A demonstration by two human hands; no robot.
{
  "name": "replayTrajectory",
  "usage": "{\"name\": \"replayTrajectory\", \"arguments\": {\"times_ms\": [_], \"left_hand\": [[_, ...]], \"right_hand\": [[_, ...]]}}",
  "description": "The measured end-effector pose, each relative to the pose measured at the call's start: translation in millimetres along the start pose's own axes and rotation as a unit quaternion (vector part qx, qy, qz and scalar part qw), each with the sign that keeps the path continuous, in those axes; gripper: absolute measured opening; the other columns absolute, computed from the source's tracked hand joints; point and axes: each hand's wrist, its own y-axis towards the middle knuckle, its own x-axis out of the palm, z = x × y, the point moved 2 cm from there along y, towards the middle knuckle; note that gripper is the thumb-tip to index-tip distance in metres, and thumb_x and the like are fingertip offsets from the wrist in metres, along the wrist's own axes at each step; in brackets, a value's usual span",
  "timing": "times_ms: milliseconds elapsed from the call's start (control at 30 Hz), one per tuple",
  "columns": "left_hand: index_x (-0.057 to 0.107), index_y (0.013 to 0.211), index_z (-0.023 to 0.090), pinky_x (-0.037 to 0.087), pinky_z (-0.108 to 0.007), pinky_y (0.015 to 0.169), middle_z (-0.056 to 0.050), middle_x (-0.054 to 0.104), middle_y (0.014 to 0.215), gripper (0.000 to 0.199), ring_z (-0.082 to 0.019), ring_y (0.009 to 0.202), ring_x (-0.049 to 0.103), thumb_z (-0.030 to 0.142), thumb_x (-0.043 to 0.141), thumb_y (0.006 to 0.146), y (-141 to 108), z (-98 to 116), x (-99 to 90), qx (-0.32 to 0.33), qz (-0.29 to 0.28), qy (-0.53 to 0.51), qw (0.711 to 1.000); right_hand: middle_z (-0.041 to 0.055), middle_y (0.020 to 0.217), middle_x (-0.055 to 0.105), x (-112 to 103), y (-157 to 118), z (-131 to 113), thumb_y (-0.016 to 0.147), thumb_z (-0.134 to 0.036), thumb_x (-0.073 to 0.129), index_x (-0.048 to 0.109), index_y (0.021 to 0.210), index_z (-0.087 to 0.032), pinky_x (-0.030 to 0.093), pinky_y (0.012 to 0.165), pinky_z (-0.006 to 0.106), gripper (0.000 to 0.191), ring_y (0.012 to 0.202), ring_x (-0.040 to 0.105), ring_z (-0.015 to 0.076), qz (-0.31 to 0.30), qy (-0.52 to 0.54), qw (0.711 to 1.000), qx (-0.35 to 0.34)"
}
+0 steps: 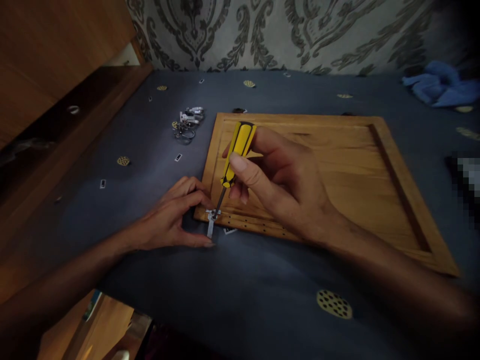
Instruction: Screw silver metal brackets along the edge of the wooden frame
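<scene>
A yellow and black screwdriver (pixel 240 150) is gripped by the handle in my right hand (pixel 288 185). Its shaft slants down to a metal hinge (pixel 211 220), where the tip meets the middle of the fitting. The hinge lies at the near left corner of a wooden cabinet door (pixel 345 170), its arm sticking out past the near edge. My left hand (pixel 176 215) pinches this hinge, thumb at the arm's outer end and fingers at the door side. A row of small dark holes runs along the door's near edge. Whether a screw sits under the tip is too small to tell.
Several more metal hinges (pixel 189 120) lie in a pile beyond my left hand. A blue cloth (pixel 440 85) rests at the far right of the dark blue patterned cover (pixel 270 280). A wooden cabinet panel (pixel 56 45) stands at the left, and a patterned wall closes the back.
</scene>
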Motion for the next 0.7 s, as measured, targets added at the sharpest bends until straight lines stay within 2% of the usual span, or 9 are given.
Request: {"name": "replayTrajectory", "arguments": {"times_ms": [200, 433, 600, 700], "left_hand": [[0.068, 0.110, 0.024, 0.048, -0.038, 0.093, -0.004, 0.063, 0.116, 0.052, -0.026, 0.106, 0.056, 0.068, 0.085, 0.088, -2.3, -5.2, 2.6, 0.004, 0.018, -0.003, 1.000], [0.069, 0.113, 0.024, 0.050, -0.039, 0.097, -0.005, 0.064, 0.118, 0.051, -0.027, 0.109, 0.057, 0.063, 0.088, 0.087, -1.7, -4.1, 2.4, -0.008, 0.008, 0.004, 1.000], [0.070, 0.116, 0.024, 0.050, -0.042, 0.101, -0.007, 0.065, 0.125, 0.050, -0.029, 0.115, 0.059, 0.060, 0.089, 0.087, -1.0, -3.1, 1.0, -0.015, -0.010, -0.005, 1.000], [0.069, 0.116, 0.023, 0.050, -0.040, 0.097, -0.006, 0.064, 0.120, 0.050, -0.027, 0.111, 0.058, 0.059, 0.089, 0.088, -0.7, -2.8, -0.2, -0.005, -0.004, -0.006, 1.000]], "right_hand": [[-0.0024, 0.089, 0.065, 1.7, -0.6, -1.9, 0.104, -0.055, 0.070, 0.061, 0.092, -0.025, 0.053, 0.045, 0.025, 0.033, 0.058, 0.066, 0.0111, -0.005, 0.014, 1.000, 0.006], [-0.0016, 0.087, 0.063, 4.3, -4.2, -5.3, 0.103, -0.046, 0.073, 0.058, 0.089, -0.025, 0.051, 0.046, 0.026, 0.029, 0.061, 0.062, 0.0118, 0.001, -0.003, 1.000, 0.003], [-0.0003, 0.089, 0.064, 5.8, -6.2, -6.6, 0.102, -0.050, 0.074, 0.057, 0.088, -0.025, 0.052, 0.048, 0.026, 0.032, 0.065, 0.061, 0.0127, 0.005, -0.003, 1.000, 0.009], [-0.0015, 0.090, 0.064, 4.4, -5.9, -8.4, 0.103, -0.054, 0.072, 0.057, 0.087, -0.025, 0.052, 0.049, 0.025, 0.036, 0.063, 0.061, 0.0115, 0.015, -0.012, 1.000, 0.004]]}}
